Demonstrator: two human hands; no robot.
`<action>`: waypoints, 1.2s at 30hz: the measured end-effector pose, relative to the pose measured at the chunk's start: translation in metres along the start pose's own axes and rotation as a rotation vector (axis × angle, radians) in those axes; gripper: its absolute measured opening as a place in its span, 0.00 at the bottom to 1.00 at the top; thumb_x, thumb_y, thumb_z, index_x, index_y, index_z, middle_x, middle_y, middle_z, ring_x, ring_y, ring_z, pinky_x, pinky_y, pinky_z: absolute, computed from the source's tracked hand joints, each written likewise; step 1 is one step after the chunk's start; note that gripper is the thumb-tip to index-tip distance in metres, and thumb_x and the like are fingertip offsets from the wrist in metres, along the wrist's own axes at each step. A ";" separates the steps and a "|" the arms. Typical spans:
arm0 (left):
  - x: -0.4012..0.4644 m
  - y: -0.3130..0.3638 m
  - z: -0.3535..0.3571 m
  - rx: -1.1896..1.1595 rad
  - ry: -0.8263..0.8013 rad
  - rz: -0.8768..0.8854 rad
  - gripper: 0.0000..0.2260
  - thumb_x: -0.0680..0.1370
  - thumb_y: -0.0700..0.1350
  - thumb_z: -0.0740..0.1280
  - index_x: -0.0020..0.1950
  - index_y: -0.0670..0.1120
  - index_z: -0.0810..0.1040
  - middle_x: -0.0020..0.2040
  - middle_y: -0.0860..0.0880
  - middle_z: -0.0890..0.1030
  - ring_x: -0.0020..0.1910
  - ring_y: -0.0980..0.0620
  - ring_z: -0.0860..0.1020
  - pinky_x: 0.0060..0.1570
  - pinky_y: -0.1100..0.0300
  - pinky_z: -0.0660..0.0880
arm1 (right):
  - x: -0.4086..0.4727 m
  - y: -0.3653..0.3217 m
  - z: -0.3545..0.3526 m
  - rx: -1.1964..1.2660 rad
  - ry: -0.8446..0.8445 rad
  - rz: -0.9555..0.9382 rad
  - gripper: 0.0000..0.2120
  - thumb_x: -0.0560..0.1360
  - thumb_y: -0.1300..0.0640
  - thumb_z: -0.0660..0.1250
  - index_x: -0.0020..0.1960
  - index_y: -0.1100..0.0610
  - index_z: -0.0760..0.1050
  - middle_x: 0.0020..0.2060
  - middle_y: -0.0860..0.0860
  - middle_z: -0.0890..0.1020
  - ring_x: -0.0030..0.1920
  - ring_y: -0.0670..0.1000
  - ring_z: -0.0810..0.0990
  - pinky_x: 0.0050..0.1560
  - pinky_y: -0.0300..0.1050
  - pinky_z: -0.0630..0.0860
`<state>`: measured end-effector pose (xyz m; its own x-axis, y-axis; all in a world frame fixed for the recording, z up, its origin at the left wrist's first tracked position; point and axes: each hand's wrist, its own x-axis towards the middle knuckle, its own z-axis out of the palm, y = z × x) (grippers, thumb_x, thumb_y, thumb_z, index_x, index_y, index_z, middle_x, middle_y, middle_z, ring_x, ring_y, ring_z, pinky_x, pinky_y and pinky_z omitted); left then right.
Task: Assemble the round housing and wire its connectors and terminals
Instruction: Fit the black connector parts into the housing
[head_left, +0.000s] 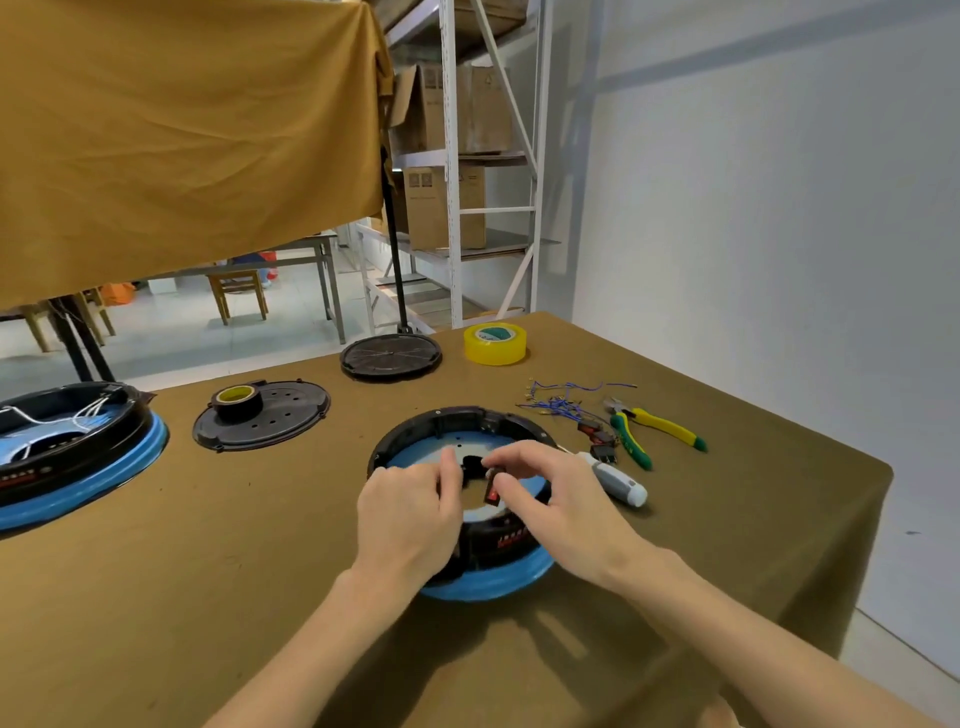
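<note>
Housing (483, 582) sat centre on tabletop (208, 545). Both hands worked over its open top. Right hand (550, 493) fingers pinched a red switch (492, 493). Left hand (410, 509) fingers curled; held object hidden. Screwdriver (615, 478) lay just right.

Both bare forearms reach forward from the lower edge of the view and draw together toward the middle. The left hand (410, 512) is held back-up with its fingers curled downward and the thumb raised toward the other hand; what its fingers grip, if anything, is hidden beneath it. The right hand (556, 491) lies just beside it, wrist angled inward, its fingertips (506, 486) bent and pinching a small black-and-red part (492, 493).
</note>
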<state>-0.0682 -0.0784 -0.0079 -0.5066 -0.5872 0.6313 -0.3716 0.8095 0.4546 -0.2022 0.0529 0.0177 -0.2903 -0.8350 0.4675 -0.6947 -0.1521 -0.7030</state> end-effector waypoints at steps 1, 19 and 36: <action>0.002 0.004 0.002 0.019 0.006 -0.023 0.29 0.86 0.56 0.49 0.25 0.52 0.68 0.21 0.53 0.69 0.21 0.54 0.69 0.29 0.59 0.66 | 0.000 0.002 -0.001 0.010 -0.012 0.019 0.10 0.82 0.54 0.66 0.61 0.47 0.81 0.51 0.37 0.83 0.57 0.40 0.80 0.57 0.27 0.71; -0.015 -0.033 0.000 -0.244 -0.090 0.298 0.21 0.79 0.58 0.69 0.72 0.62 0.73 0.54 0.67 0.80 0.55 0.66 0.78 0.60 0.60 0.71 | 0.015 0.021 0.001 0.427 -0.043 0.150 0.10 0.80 0.57 0.71 0.59 0.57 0.83 0.49 0.52 0.88 0.54 0.52 0.87 0.57 0.40 0.80; -0.017 -0.032 0.014 -0.313 -0.004 0.252 0.20 0.79 0.62 0.68 0.67 0.55 0.79 0.55 0.59 0.80 0.54 0.56 0.79 0.54 0.49 0.78 | 0.019 0.050 0.000 0.515 -0.178 0.087 0.14 0.79 0.60 0.66 0.62 0.56 0.83 0.55 0.51 0.87 0.60 0.53 0.84 0.60 0.39 0.77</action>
<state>-0.0584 -0.0947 -0.0420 -0.5551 -0.3699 0.7450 0.0189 0.8898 0.4559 -0.2424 0.0297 -0.0086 -0.1855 -0.9259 0.3292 -0.2487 -0.2798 -0.9273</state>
